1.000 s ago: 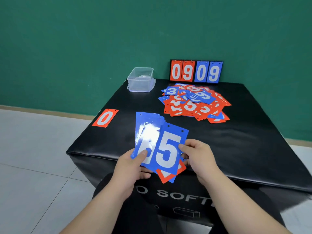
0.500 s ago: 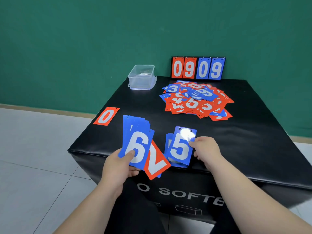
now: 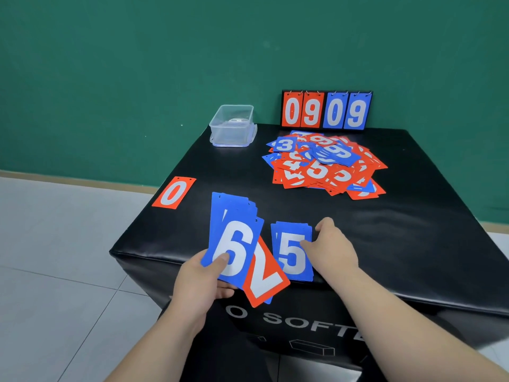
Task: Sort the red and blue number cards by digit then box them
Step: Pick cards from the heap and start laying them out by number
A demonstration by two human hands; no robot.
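Green wall (image 3: 137,64) behind black padded block (image 3: 399,244), tan skirting (image 3: 82,181) at wall base, pale floor tiles (image 3: 55,271) left of block.

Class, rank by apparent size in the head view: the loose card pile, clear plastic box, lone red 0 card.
Largest to smallest:
loose card pile
clear plastic box
lone red 0 card, smallest though nearest the camera

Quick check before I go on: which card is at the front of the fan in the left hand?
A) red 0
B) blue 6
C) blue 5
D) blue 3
B: the left hand grips the fan with its thumb on the blue 6 in front.
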